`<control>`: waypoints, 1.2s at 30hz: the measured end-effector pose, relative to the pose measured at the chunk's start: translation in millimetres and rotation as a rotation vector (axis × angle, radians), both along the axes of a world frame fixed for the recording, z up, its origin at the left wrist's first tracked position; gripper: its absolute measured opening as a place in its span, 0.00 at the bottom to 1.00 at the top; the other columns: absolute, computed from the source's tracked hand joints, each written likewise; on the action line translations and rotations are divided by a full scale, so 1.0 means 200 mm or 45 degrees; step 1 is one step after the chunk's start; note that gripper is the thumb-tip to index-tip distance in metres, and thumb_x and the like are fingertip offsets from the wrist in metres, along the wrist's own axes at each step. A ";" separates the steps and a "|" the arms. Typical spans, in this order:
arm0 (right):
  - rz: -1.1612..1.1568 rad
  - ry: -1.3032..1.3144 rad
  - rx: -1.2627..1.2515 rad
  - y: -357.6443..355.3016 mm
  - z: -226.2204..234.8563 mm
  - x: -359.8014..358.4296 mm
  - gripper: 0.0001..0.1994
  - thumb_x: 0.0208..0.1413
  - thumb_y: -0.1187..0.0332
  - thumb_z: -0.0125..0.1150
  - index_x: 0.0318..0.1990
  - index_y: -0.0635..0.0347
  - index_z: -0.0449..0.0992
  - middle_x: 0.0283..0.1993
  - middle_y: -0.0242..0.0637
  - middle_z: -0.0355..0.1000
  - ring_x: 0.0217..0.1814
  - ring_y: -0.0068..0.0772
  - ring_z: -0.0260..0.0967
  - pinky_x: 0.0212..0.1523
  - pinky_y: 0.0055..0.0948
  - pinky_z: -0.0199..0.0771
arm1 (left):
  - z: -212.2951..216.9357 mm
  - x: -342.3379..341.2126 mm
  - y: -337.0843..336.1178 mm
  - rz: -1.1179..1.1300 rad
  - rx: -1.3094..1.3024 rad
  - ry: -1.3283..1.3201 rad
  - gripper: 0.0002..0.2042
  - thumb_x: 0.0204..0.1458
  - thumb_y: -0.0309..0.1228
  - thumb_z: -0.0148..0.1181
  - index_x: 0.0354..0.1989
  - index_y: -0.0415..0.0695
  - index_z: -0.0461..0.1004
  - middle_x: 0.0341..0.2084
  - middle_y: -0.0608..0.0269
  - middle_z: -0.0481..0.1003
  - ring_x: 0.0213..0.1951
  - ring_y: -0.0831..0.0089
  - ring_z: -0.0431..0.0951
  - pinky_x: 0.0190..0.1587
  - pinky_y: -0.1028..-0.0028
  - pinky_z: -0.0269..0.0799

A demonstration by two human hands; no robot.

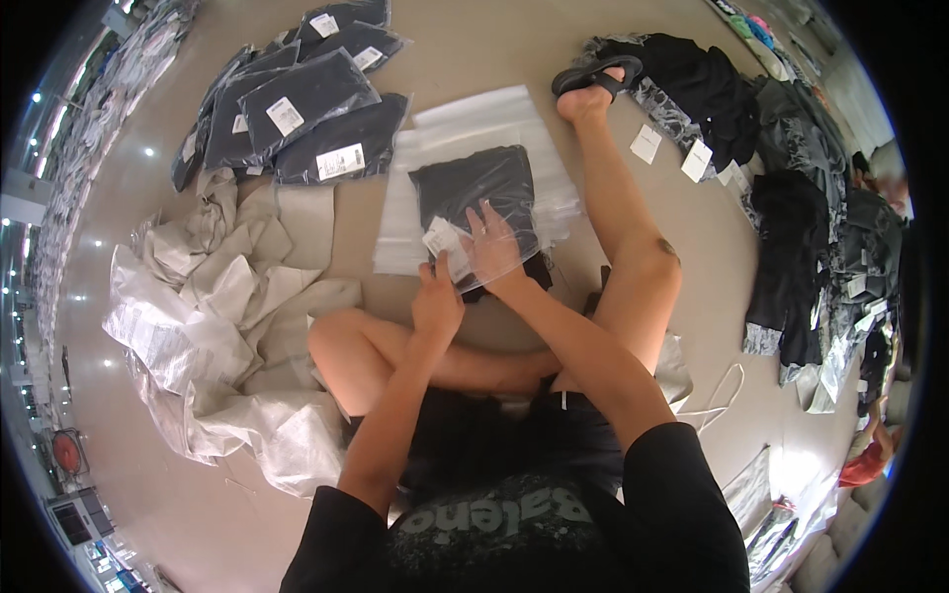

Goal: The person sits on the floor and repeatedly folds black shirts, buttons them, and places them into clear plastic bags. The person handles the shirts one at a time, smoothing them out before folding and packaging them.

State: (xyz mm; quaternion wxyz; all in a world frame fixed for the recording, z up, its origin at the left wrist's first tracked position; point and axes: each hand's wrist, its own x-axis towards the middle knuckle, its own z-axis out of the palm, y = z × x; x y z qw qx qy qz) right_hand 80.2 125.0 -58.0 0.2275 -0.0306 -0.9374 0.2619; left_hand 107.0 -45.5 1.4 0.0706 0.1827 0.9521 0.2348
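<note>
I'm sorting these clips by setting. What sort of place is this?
Probably a garment packing floor or warehouse. The person sits on the floor sliding a folded dark garment into a clear plastic bag, beside a stack of bagged garments and a heap of loose tagged clothes.

Bare floor ahead, clutter at both sides

Open floor (pixel 474 59) lies beyond the clear bags (pixel 484 128); bagged dark garments (pixel 297 109) and crumpled sacks (pixel 217 326) block the left, the outstretched leg (pixel 623 227) and loose clothes (pixel 791 198) block the right.
</note>
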 end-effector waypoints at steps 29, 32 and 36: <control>-0.200 -0.448 -0.261 0.49 0.18 0.30 0.10 0.56 0.76 0.65 0.45 0.57 0.75 0.42 0.54 0.77 0.45 0.57 0.80 0.46 0.49 0.81 | -0.06 -0.18 -0.17 -0.194 0.321 -0.209 0.06 0.52 0.17 0.60 0.37 0.41 0.74 0.38 0.46 0.78 0.39 0.43 0.79 0.43 0.54 0.75; -0.109 -0.436 -0.550 0.53 0.47 0.29 0.08 0.53 0.73 0.69 0.41 0.57 0.80 0.31 0.45 0.79 0.38 0.53 0.80 0.42 0.48 0.78 | 0.22 -0.32 -0.27 -0.032 0.564 -0.145 0.05 0.53 0.18 0.61 0.36 0.41 0.75 0.26 0.58 0.73 0.30 0.67 0.74 0.36 0.66 0.71; -0.061 -0.403 -0.294 0.50 1.02 0.21 0.09 0.56 0.65 0.68 0.44 0.54 0.82 0.29 0.42 0.80 0.36 0.51 0.80 0.42 0.48 0.79 | 0.67 -0.51 -0.26 0.082 0.915 0.030 0.06 0.54 0.18 0.59 0.38 0.40 0.80 0.25 0.68 0.75 0.27 0.79 0.71 0.32 0.73 0.68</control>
